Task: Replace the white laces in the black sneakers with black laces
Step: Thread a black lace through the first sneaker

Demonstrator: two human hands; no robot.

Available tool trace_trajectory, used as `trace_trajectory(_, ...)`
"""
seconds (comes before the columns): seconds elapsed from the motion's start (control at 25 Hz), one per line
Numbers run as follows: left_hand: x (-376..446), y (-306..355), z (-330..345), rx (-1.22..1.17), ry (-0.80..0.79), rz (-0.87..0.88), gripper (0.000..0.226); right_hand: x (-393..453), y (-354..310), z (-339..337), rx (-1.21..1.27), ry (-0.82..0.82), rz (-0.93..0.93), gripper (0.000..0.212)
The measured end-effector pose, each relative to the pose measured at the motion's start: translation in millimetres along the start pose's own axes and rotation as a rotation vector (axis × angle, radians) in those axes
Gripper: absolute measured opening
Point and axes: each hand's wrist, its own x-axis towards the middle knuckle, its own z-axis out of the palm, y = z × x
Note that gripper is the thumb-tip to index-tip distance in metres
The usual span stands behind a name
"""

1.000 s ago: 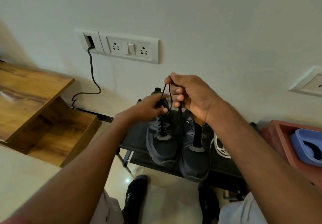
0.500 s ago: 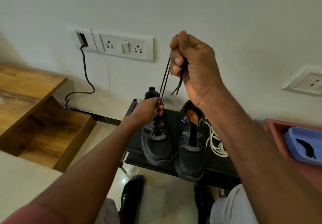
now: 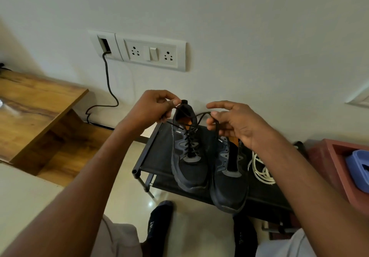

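Sneakers: two, black with grey panels, side by side on a black rack [image 3: 157, 146], toes toward the camera.
Left sneaker [image 3: 188, 156]: laced up the front with a black lace [image 3: 188, 136]; orange insole shows at the opening.
Right sneaker [image 3: 227, 178]: no lace visible in its eyelets; tongue bare; heel partly hidden behind the right hand.
Black lace ends: two, both rising from the top of the left sneaker, one to each hand, crossing just above the collar.
Left hand [image 3: 151, 107]: one; thumb and forefinger pinch one lace end above the heel of the left sneaker, other fingers curled under.
Right hand [image 3: 234, 123]: one; curled fingers hold the other lace end, which loops over them; forefinger extended toward the left hand.
White laces [image 3: 259, 167]: a loose bundle on the rack just right of the right sneaker; count cannot be told from the tangle.
Rack: two tiers visible, dark fabric on a metal frame, standing against the wall.
Wall plate [image 3: 151, 51]: two sockets and one switch; beside it a port with one dark cable [image 3: 108, 88] running down to the floor.
Wooden shelf [image 3: 34, 112]: at left, stepped, two levels.
Red tray [image 3: 337, 166]: at right, holding one blue container [image 3: 357, 168].
Feet: two, in dark socks [image 3: 158, 222], on the floor below the rack.
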Motion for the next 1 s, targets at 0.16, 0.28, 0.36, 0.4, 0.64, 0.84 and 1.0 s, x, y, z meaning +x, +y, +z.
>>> trace_trajectory(0.16,5,-17,-17,0.290,0.101,-0.135,0.055,24,9,9,-0.151,0.362,-0.233,0.028)
trace_trajectory(0.28,10,-36,-21,0.603,-0.157,-0.288,0.050,30,23,9,-0.631,0.444,-0.267,0.024)
trace_trajectory(0.36,14,-45,-14,0.670,-0.335,-0.413,0.045,30,33,12,-0.911,0.268,-0.148,0.021)
trace_trajectory(0.4,15,-49,-11,0.729,-0.367,-0.464,0.048,28,35,16,-1.029,0.217,-0.132,0.019)
trace_trajectory(0.64,29,-51,18,0.715,-0.135,-0.216,0.028,47,44,43,-1.021,0.145,-0.387,0.031)
trace_trajectory(0.84,36,-59,42,0.528,-0.229,-0.244,0.033,57,58,63,-1.159,-0.141,-0.454,0.049)
trace_trajectory(1.0,41,-65,50,0.400,-0.184,-0.231,0.042,65,60,55,-1.076,-0.009,-0.503,0.019)
